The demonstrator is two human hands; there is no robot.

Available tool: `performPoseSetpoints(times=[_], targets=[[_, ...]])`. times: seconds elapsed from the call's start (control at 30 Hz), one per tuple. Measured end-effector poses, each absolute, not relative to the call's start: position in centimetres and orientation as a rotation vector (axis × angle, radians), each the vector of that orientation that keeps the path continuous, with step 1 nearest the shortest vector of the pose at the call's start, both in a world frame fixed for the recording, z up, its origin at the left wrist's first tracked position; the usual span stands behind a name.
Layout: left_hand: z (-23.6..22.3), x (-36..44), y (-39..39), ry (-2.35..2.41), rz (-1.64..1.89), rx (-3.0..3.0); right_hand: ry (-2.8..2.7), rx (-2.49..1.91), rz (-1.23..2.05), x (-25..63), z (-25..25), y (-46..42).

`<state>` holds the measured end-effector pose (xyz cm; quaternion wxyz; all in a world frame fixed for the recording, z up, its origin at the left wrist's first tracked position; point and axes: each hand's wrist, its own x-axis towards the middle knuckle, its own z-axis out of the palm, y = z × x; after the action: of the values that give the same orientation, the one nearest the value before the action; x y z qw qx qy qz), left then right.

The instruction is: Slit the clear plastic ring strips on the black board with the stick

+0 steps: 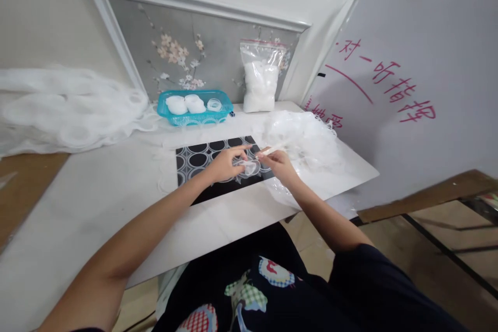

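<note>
Over a black mat [198, 159], my left hand [229, 163] has its thumb and fingers on a small translucent white round piece [251, 167], with the index finger reaching out past it. My right hand [277, 162] pinches a thin, pale, stick-like tool [269, 151] whose near end points at the round piece. Its exact kind is too small to tell. On the mat lies a translucent sheet of joined rings [194, 148], partly hidden beneath my left hand.
Behind the mat is a teal tray [163, 109] with stacked white discs [194, 104]. A zip bag of white pieces [261, 83] leans on the framed picture [132, 36]. Translucent ring sheets pile up at right [307, 137] and left [70, 109]. A whiteboard [428, 52] stands at right.
</note>
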<state>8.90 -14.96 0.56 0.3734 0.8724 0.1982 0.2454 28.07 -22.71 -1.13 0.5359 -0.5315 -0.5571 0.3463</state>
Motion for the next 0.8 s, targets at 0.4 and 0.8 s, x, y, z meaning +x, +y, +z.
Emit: performPoseSetpoints(times=[0.4, 0.8], targets=[[0.3, 5.7, -15.1, 0.702, 0.192, 2.655, -1.521, -1.527, 0.670, 26.2, -5.2, -22.8], [-2.7, 6.2, -17.8, 0.562, 0.289, 3.114, -1.878, -1.550, 0.201, 25.2, -5.7, -24.7]])
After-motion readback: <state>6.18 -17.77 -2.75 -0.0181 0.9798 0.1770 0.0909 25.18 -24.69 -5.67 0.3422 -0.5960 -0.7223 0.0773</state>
